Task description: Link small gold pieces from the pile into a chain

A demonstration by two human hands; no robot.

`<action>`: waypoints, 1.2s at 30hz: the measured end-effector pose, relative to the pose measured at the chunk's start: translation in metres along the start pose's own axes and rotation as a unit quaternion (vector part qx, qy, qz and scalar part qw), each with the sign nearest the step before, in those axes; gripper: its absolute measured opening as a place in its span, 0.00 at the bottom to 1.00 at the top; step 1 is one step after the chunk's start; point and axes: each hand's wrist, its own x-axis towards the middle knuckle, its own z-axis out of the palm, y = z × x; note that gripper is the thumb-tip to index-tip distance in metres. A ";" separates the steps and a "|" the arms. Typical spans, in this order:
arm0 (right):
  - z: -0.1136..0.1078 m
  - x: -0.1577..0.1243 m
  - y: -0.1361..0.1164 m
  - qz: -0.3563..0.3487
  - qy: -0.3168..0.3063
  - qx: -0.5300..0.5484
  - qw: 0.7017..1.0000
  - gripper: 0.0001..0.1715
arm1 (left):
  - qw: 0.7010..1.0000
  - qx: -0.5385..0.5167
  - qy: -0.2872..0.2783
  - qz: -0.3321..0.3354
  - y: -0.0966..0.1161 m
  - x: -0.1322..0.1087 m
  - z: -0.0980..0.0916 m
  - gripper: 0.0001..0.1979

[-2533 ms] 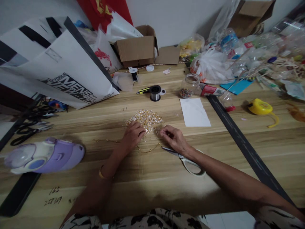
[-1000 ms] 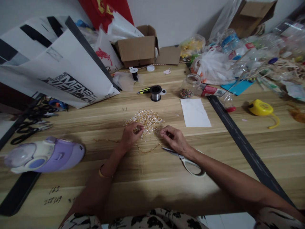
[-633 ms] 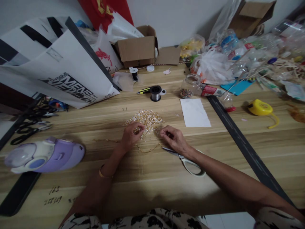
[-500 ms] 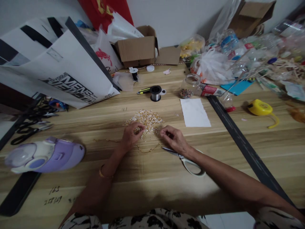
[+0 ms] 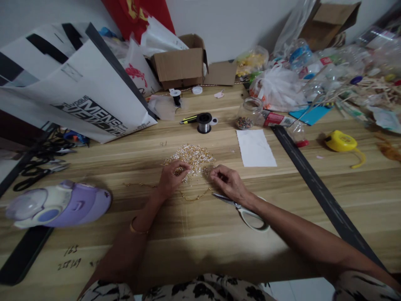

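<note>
A loose heap of small gold and clear beads [image 5: 192, 155] lies on the wooden table. At its lower left edge is my left hand [image 5: 173, 176], thumb and fingers pinched together; what they hold is too small to make out. My right hand [image 5: 228, 180] is closed in a pinch at the heap's lower right, its contents also too small to name. Below the hands a thin gold beaded chain [image 5: 196, 198] curves across the table and passes behind my left wrist. Scissors [image 5: 250, 215] with pale handles lie partly under my right wrist.
A wire spool [image 5: 204, 123], a glass jar of beads [image 5: 248, 115] and a white paper sheet [image 5: 257, 147] lie beyond the heap. To the left are a purple bottle [image 5: 67, 203] and a large paper bag [image 5: 94, 92]. A yellow tape measure [image 5: 341, 141] sits at right.
Both hands stay almost in place, pinched at the heap's edges. The whole view has shifted very slightly.
</note>
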 end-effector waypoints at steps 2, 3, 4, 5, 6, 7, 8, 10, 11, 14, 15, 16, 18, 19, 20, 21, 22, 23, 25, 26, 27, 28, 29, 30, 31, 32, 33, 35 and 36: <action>0.000 0.000 0.000 -0.001 0.003 0.001 1.000 0.06 | 1.000 0.007 -0.002 0.005 -0.002 0.000 0.000 0.03; 0.000 0.000 0.000 -0.002 0.004 0.001 1.000 0.06 | 1.000 0.013 -0.005 0.011 -0.003 0.001 0.000 0.04; 0.000 0.000 0.000 -0.003 0.004 0.000 1.000 0.06 | 1.000 0.020 -0.008 0.020 -0.003 0.001 0.000 0.04; 0.000 0.000 0.000 -0.004 0.003 0.000 1.000 0.06 | 0.999 0.029 -0.011 0.030 -0.004 0.001 0.000 0.04; 0.000 0.000 0.000 -0.005 0.001 0.000 1.000 0.06 | 0.998 0.040 -0.012 0.040 -0.004 0.002 0.001 0.05; 0.000 0.000 0.000 -0.005 -0.001 0.000 1.000 0.06 | 0.997 0.053 -0.013 0.050 -0.004 0.002 0.001 0.05; 0.000 0.000 0.000 -0.006 -0.003 0.000 1.000 0.06 | 0.996 0.065 -0.014 0.060 -0.004 0.002 0.002 0.05; 0.000 0.000 0.000 -0.006 -0.003 -0.001 1.000 0.06 | 0.993 0.086 -0.021 0.076 -0.006 0.002 0.003 0.05; 0.000 0.000 0.001 -0.006 -0.003 -0.002 1.000 0.06 | 0.992 0.095 -0.026 0.083 -0.006 0.002 0.003 0.05; 0.000 0.000 0.002 -0.006 -0.003 -0.006 1.000 0.05 | 0.988 0.121 -0.034 0.092 -0.010 0.001 0.006 0.05; 0.001 0.000 0.002 -0.007 -0.003 -0.007 1.000 0.05 | 0.987 0.130 -0.034 0.092 -0.011 0.001 0.006 0.05; 0.001 0.000 0.002 -0.008 -0.002 -0.006 1.000 0.05 | 0.986 0.138 -0.034 0.091 -0.012 0.000 0.007 0.05; 0.001 0.000 0.002 -0.008 0.000 -0.003 1.000 0.05 | 0.983 0.154 -0.036 0.093 -0.013 0.000 0.009 0.06; 0.001 0.000 0.002 -0.006 0.001 -0.001 1.000 0.05 | 0.981 0.162 -0.040 0.094 -0.013 -0.001 0.009 0.06; 0.001 0.000 0.001 -0.005 0.001 0.001 1.000 0.05 | 0.980 0.170 -0.045 0.097 -0.013 -0.001 0.009 0.06; 0.001 0.000 0.001 -0.003 0.001 0.003 1.000 0.05 | 0.978 0.178 -0.052 0.098 -0.012 -0.001 0.010 0.06; 0.001 0.000 0.001 -0.002 0.002 0.004 1.000 0.05 | 0.976 0.186 -0.059 0.097 -0.011 -0.001 0.010 0.07; 0.001 0.000 0.001 -0.002 0.002 0.005 1.000 0.05 | 0.974 0.193 -0.066 0.095 -0.009 -0.001 0.010 0.07; 0.002 0.000 0.001 -0.001 0.002 0.004 1.000 0.05 | 0.972 0.202 -0.077 0.091 -0.006 -0.001 0.010 0.08; 0.002 0.000 0.001 -0.001 0.002 0.004 1.000 0.05 | 0.971 0.205 -0.081 0.090 -0.005 0.000 0.010 0.07; 0.002 0.000 0.001 -0.001 0.003 0.004 1.000 0.05 | 0.971 0.207 -0.083 0.089 -0.004 0.000 0.010 0.07; 0.002 0.000 0.001 -0.002 0.002 0.004 1.000 0.05 | 0.971 0.207 -0.082 0.088 -0.003 0.001 0.011 0.07; 0.002 0.000 0.002 -0.002 0.001 0.005 1.000 0.05 | 0.971 0.207 -0.082 0.087 -0.002 0.001 0.011 0.06; 0.002 0.000 0.002 -0.003 0.001 0.006 1.000 0.05 | 0.972 0.204 -0.081 0.087 -0.002 0.001 0.011 0.06; 0.002 0.000 0.002 -0.003 0.000 0.007 1.000 0.05 | 0.973 0.200 -0.079 0.085 -0.002 0.001 0.012 0.06; 0.002 0.000 0.002 -0.003 -0.001 0.007 1.000 0.05 | 0.974 0.195 -0.075 0.084 -0.003 0.001 0.012 0.06; 0.002 0.000 0.002 -0.003 -0.003 0.006 1.000 0.06 | 0.976 0.189 -0.071 0.081 -0.003 0.001 0.012 0.05; 0.002 0.000 0.002 -0.004 -0.003 0.004 1.000 0.06 | 0.980 0.176 -0.058 0.074 -0.005 0.001 0.012 0.04; 0.002 0.000 0.002 -0.004 -0.002 0.002 1.000 0.06 | 0.981 0.171 -0.051 0.071 -0.006 0.002 0.012 0.04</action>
